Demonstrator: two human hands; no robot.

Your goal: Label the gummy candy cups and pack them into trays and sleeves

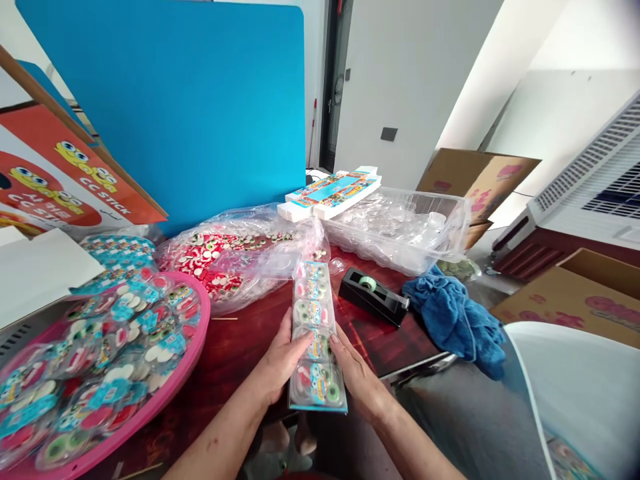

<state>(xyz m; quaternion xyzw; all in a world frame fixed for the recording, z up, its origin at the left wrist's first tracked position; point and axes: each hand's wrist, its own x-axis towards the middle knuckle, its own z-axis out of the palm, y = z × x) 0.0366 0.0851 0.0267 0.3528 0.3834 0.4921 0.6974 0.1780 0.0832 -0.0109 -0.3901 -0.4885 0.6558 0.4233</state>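
Both my hands hold one long clear plastic tray (314, 320) filled with several round eyeball candy packs, pointing away from me over the dark red table (235, 347). My left hand (280, 365) grips its left edge, thumb on top. My right hand (356, 379) grips the right edge the same way. The tray's near end hangs past the table's front edge.
A pink round basket (195, 347) heaped with candy packs sits at the left. Behind are plastic bags of red candies (220, 257), a clear bin of empty shells (400, 233) with flat boxes (333, 192) on it, a black tape dispenser (373, 295), a blue cloth (455, 313) and cardboard boxes (575, 300).
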